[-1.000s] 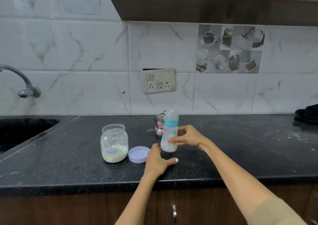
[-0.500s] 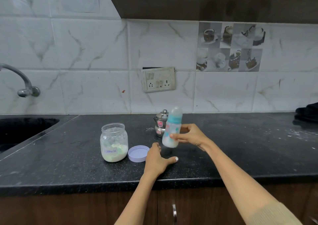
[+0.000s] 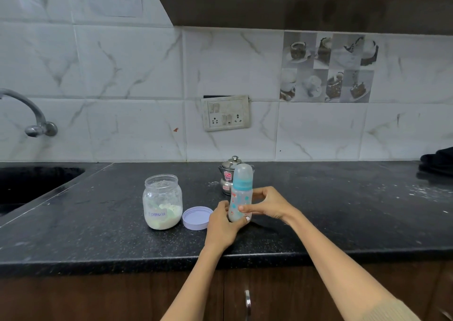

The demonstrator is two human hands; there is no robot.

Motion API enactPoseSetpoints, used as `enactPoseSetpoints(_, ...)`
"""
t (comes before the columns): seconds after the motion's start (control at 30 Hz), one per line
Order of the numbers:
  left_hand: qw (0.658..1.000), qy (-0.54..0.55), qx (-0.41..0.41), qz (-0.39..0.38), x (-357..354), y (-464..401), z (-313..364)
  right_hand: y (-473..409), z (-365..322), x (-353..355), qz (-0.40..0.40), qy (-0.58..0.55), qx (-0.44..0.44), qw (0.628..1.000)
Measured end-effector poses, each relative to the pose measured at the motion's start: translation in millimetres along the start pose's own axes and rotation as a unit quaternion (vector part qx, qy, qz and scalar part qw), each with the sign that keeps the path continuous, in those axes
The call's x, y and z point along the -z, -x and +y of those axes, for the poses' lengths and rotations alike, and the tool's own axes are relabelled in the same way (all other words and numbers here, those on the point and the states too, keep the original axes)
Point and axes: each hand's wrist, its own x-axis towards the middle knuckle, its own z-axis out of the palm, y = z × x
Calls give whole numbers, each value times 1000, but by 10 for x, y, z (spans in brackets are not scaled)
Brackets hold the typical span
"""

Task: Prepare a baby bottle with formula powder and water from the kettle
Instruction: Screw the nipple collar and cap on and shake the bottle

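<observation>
A capped baby bottle (image 3: pixel 241 193) with a teal ring and clear cap stands upright over the black counter (image 3: pixel 331 210), held by both hands. My right hand (image 3: pixel 267 204) grips its body from the right. My left hand (image 3: pixel 221 225) wraps around its base from the left, thumb under the bottom. Behind the bottle stands a small steel kettle (image 3: pixel 226 177) with its lid on. To the left sits an open glass formula jar (image 3: pixel 162 201) with powder at the bottom. The jar's lilac lid (image 3: pixel 196 218) lies upside down beside it.
A dark sink (image 3: pixel 29 185) with a curved tap (image 3: pixel 34 114) is at the left. A wall socket plate (image 3: pixel 225 112) hangs behind the kettle. White powder is spilled on the counter at the right, near a black object (image 3: pixel 438 160). A cabinet handle (image 3: pixel 247 303) is below.
The right hand brought the tilted bottle down and upright. The left hand rose from resting on the counter and took hold of the bottle's base.
</observation>
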Motion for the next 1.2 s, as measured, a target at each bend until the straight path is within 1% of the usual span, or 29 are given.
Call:
enactPoseSetpoints(0.23, 1000, -18, -1, -7, 8, -2, -3, 31, 38, -81, 16, -17, 6, 1000)
enactPoseSetpoints(0.47, 998, -67, 9, -13, 9, 15, 49, 61, 159, -176, 46, -31, -5, 998)
enactPoseSetpoints(0.67, 995, -91, 32, -17, 15, 38, 90, 29, 186, -144, 64, -12, -5, 998)
enactPoseSetpoints(0.8, 991, -119, 54, -21, -2, 36, 84, -22, 249, 63, 91, 0, -22, 996)
enactPoseSetpoints(1.03, 988, -146, 28, -34, -31, 37, 36, -174, 436, 643, 135, 3, -59, 989)
enactPoseSetpoints(1.2, 985, -164, 8, -48, -46, -2, 6, -487, 638, 828, 149, -11, -79, 986)
